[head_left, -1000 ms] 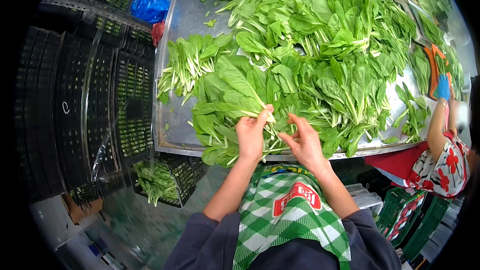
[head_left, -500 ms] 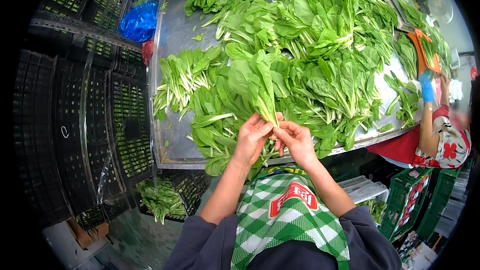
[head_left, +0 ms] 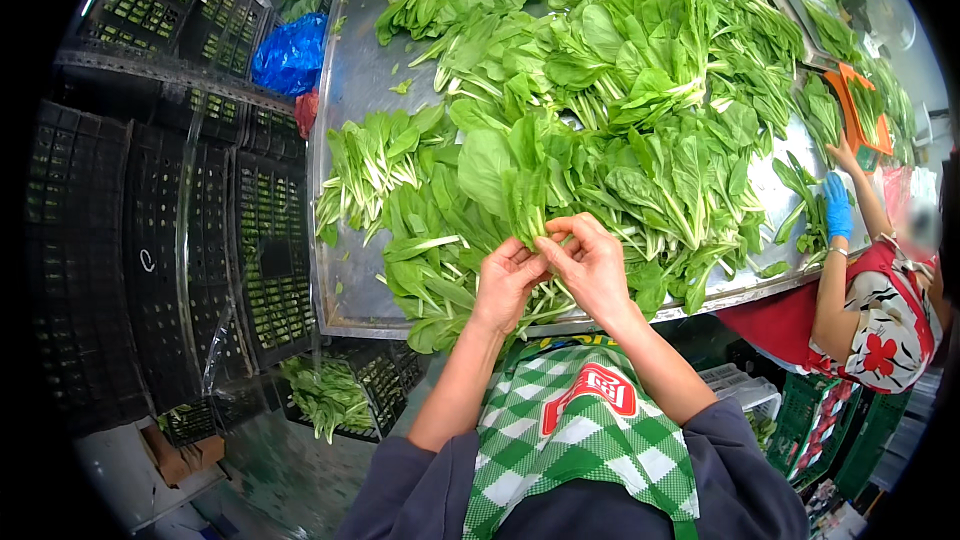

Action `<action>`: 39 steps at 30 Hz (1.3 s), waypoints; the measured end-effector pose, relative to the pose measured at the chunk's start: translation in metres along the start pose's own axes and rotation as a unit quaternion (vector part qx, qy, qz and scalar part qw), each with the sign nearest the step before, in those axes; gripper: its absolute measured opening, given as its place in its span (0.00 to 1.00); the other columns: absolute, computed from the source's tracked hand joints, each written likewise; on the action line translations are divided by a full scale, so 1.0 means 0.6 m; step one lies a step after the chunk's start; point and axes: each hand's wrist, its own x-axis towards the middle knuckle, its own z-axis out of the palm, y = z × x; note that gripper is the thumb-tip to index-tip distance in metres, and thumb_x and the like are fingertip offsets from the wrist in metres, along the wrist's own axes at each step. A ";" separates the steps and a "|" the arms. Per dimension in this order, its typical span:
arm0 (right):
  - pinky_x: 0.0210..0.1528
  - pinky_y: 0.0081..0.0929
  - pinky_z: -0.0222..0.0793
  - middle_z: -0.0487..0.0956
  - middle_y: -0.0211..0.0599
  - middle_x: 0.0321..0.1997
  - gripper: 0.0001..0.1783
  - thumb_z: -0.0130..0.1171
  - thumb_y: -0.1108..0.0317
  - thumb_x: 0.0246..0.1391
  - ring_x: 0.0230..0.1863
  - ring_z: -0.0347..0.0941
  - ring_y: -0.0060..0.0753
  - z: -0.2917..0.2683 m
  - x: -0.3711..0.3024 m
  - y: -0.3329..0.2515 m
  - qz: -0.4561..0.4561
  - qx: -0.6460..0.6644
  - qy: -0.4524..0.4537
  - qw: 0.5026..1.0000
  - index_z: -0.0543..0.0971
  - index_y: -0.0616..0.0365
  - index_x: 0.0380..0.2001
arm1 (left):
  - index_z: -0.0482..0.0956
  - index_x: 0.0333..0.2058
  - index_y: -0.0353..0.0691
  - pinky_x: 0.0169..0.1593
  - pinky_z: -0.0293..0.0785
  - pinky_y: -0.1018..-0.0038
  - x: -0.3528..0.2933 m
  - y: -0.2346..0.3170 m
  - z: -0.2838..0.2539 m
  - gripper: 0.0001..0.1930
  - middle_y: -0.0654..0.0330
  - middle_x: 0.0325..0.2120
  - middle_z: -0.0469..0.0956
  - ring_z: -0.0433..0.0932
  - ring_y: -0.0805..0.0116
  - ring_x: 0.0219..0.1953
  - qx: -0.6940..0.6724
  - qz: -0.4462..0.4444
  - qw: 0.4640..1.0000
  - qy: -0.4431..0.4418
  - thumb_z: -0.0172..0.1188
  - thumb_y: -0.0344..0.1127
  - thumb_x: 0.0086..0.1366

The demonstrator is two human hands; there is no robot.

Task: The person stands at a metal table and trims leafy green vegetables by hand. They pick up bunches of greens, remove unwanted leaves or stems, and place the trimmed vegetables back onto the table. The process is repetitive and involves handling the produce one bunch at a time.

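Note:
A small bunch of leafy greens [head_left: 508, 180] with pale stalks points away from me over the table's near side. My left hand [head_left: 507, 287] is closed on it, thumb and fingertips at the stalk ends. From the right, my right hand [head_left: 592, 265] pinches the same stalks with thumb and bent forefinger, fingertips almost meeting the left ones. The fingers partly cover the cut ends. Loose greens [head_left: 425, 265] lie under and around both hands, and a large heap of greens [head_left: 620, 50] spreads beyond them.
The metal table [head_left: 350, 290] has a raised rim. Black crates [head_left: 180, 240] stack at the left, near a blue plastic bag [head_left: 290, 55]. On the right, a co-worker's blue-gloved hand [head_left: 838, 208] is near an orange tray [head_left: 860, 110]. A crate of greens [head_left: 380, 390] sits below.
My right hand has shifted up along the stalks, its forefinger now bent over them. The bunch has tilted more upright. The co-worker's gloved hand has moved nearer, down from the orange tray.

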 end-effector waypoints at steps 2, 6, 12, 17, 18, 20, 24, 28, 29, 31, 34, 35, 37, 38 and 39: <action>0.22 0.16 0.66 0.73 0.32 0.30 0.09 0.62 0.71 0.49 0.21 0.68 0.17 -0.002 0.002 0.019 0.034 0.077 -0.004 0.996 0.77 0.65 0.33 | 0.71 0.44 0.36 0.47 0.73 0.69 0.000 -0.003 0.007 0.13 0.58 0.41 0.76 0.75 0.68 0.43 -0.017 -0.006 1.000 0.012 0.58 0.28 0.60; 0.23 0.15 0.67 0.74 0.30 0.30 0.08 0.61 0.72 0.50 0.22 0.68 0.15 -0.002 0.001 0.032 0.109 0.157 -0.013 0.981 0.76 0.65 0.32 | 0.70 0.47 0.35 0.45 0.73 0.74 -0.004 -0.009 0.008 0.15 0.59 0.41 0.76 0.75 0.71 0.41 -0.012 0.001 1.000 0.019 0.57 0.27 0.60; 0.20 0.15 0.65 0.75 0.32 0.28 0.07 0.57 0.71 0.55 0.21 0.68 0.15 -0.010 0.002 0.040 0.204 0.254 -0.069 0.943 0.73 0.63 0.33 | 0.69 0.47 0.35 0.47 0.71 0.69 -0.005 -0.018 0.012 0.16 0.58 0.40 0.76 0.75 0.69 0.42 -0.046 0.004 0.999 0.026 0.58 0.28 0.60; 0.26 0.18 0.70 0.76 0.38 0.31 0.03 0.50 0.73 0.59 0.26 0.71 0.19 -0.012 -0.004 0.046 0.169 0.386 -0.055 0.905 0.67 0.61 0.33 | 0.70 0.46 0.35 0.47 0.71 0.70 0.002 -0.026 0.002 0.14 0.59 0.38 0.75 0.74 0.69 0.40 -0.124 0.014 0.990 0.064 0.57 0.27 0.61; 0.28 0.19 0.71 0.76 0.38 0.31 0.03 0.49 0.74 0.59 0.27 0.72 0.20 -0.013 -0.008 0.044 0.163 0.413 -0.054 0.894 0.66 0.61 0.34 | 0.70 0.45 0.35 0.47 0.71 0.71 0.004 -0.026 0.001 0.13 0.59 0.37 0.75 0.74 0.69 0.40 -0.149 0.025 0.986 0.077 0.56 0.27 0.61; 0.35 0.22 0.72 0.76 0.40 0.35 0.03 0.46 0.74 0.60 0.31 0.72 0.23 -0.013 -0.023 0.035 0.119 0.377 -0.041 0.918 0.65 0.62 0.35 | 0.70 0.44 0.35 0.46 0.72 0.71 0.010 -0.022 0.001 0.12 0.59 0.36 0.75 0.74 0.68 0.39 -0.167 0.035 0.981 0.089 0.56 0.27 0.61; 0.39 0.27 0.73 0.73 0.40 0.38 0.05 0.45 0.74 0.61 0.33 0.72 0.25 -0.006 -0.062 0.019 0.024 0.331 0.006 0.943 0.65 0.64 0.39 | 0.70 0.42 0.33 0.45 0.73 0.71 0.018 -0.014 0.017 0.11 0.56 0.35 0.74 0.74 0.66 0.37 -0.191 0.044 0.975 0.103 0.56 0.28 0.61; 0.39 0.26 0.73 0.73 0.42 0.38 0.06 0.45 0.78 0.59 0.34 0.74 0.28 -0.016 -0.073 0.012 -0.031 0.299 0.032 0.953 0.64 0.64 0.40 | 0.72 0.39 0.32 0.42 0.72 0.73 0.018 0.000 0.054 0.09 0.56 0.33 0.74 0.74 0.68 0.35 -0.169 0.052 0.975 0.134 0.56 0.29 0.61; 0.39 0.26 0.73 0.73 0.44 0.38 0.06 0.46 0.79 0.59 0.34 0.74 0.29 -0.016 -0.077 0.011 -0.056 0.288 0.036 0.955 0.64 0.64 0.39 | 0.72 0.39 0.32 0.42 0.72 0.73 0.017 0.002 0.059 0.09 0.56 0.33 0.75 0.74 0.68 0.35 -0.172 0.056 0.974 0.137 0.56 0.29 0.61; 0.39 0.27 0.73 0.71 0.48 0.40 0.08 0.48 0.83 0.55 0.33 0.74 0.32 -0.018 -0.085 0.014 -0.101 0.270 0.043 0.956 0.64 0.64 0.38 | 0.72 0.39 0.31 0.43 0.73 0.73 0.016 0.001 0.061 0.09 0.55 0.33 0.75 0.75 0.67 0.35 -0.177 0.058 0.972 0.141 0.56 0.28 0.61; 0.39 0.27 0.73 0.71 0.49 0.40 0.11 0.51 0.83 0.53 0.33 0.74 0.32 -0.023 -0.097 0.023 -0.160 0.227 0.033 0.960 0.64 0.63 0.38 | 0.72 0.39 0.31 0.42 0.73 0.73 0.015 -0.001 0.061 0.09 0.54 0.33 0.76 0.75 0.66 0.35 -0.183 0.052 0.971 0.145 0.57 0.27 0.60; 0.37 0.26 0.72 0.73 0.48 0.38 0.12 0.54 0.82 0.52 0.33 0.74 0.33 -0.024 -0.096 0.017 -0.183 0.224 0.029 0.957 0.64 0.63 0.37 | 0.72 0.38 0.31 0.41 0.72 0.74 0.015 0.000 0.064 0.09 0.54 0.32 0.76 0.75 0.66 0.34 -0.185 0.049 0.970 0.149 0.57 0.27 0.60; 0.36 0.26 0.72 0.72 0.48 0.38 0.12 0.55 0.81 0.52 0.32 0.74 0.33 -0.036 -0.107 0.016 -0.247 0.196 -0.001 0.949 0.65 0.62 0.37 | 0.73 0.37 0.31 0.38 0.71 0.75 0.022 0.001 0.051 0.08 0.54 0.30 0.76 0.74 0.67 0.32 -0.197 0.060 0.967 0.150 0.58 0.28 0.60; 0.36 0.26 0.72 0.72 0.49 0.38 0.12 0.55 0.80 0.52 0.32 0.74 0.34 -0.045 -0.110 0.020 -0.278 0.180 -0.015 0.943 0.65 0.62 0.37 | 0.73 0.36 0.31 0.38 0.71 0.76 0.028 0.006 0.036 0.07 0.54 0.30 0.76 0.74 0.67 0.32 -0.208 0.071 0.965 0.144 0.57 0.27 0.60; 0.33 0.26 0.72 0.72 0.49 0.41 0.13 0.56 0.79 0.52 0.31 0.75 0.36 -0.049 -0.106 0.032 -0.293 0.193 -0.039 0.936 0.65 0.63 0.39 | 0.73 0.35 0.31 0.37 0.71 0.77 0.027 0.012 0.030 0.06 0.55 0.30 0.75 0.73 0.67 0.31 -0.203 0.074 0.964 0.158 0.57 0.27 0.61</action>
